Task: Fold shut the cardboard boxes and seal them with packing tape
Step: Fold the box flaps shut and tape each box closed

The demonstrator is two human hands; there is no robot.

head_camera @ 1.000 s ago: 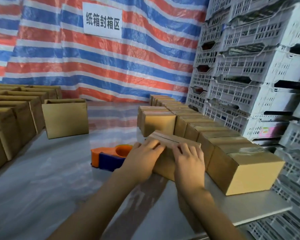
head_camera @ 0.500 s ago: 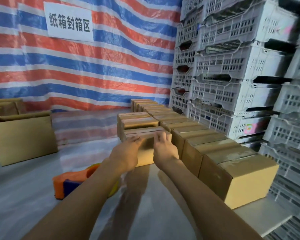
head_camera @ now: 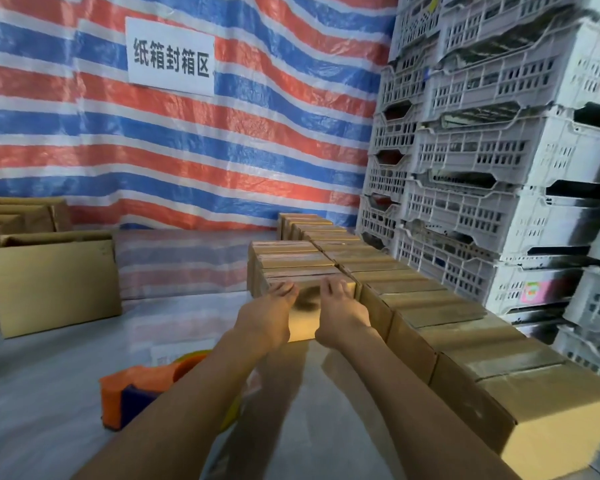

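Observation:
A closed cardboard box [head_camera: 303, 322] stands on the table at the near end of a short row of closed boxes [head_camera: 288, 259]. My left hand [head_camera: 267, 315] and my right hand [head_camera: 342, 315] lie against its near face, fingers reaching up over the top edge, arms stretched forward. An orange and blue tape dispenser [head_camera: 142, 389] lies on the table to the near left, partly hidden by my left forearm.
A long row of closed boxes [head_camera: 430, 317] runs along the table's right side. White plastic crates [head_camera: 499, 150] are stacked behind it. Open boxes [head_camera: 52, 282] stand at the left. A striped tarp with a sign [head_camera: 170, 57] hangs at the back.
Both hands have pushed the box away from me, across the table, until it stands against the short row of closed boxes. My arms are now stretched out.

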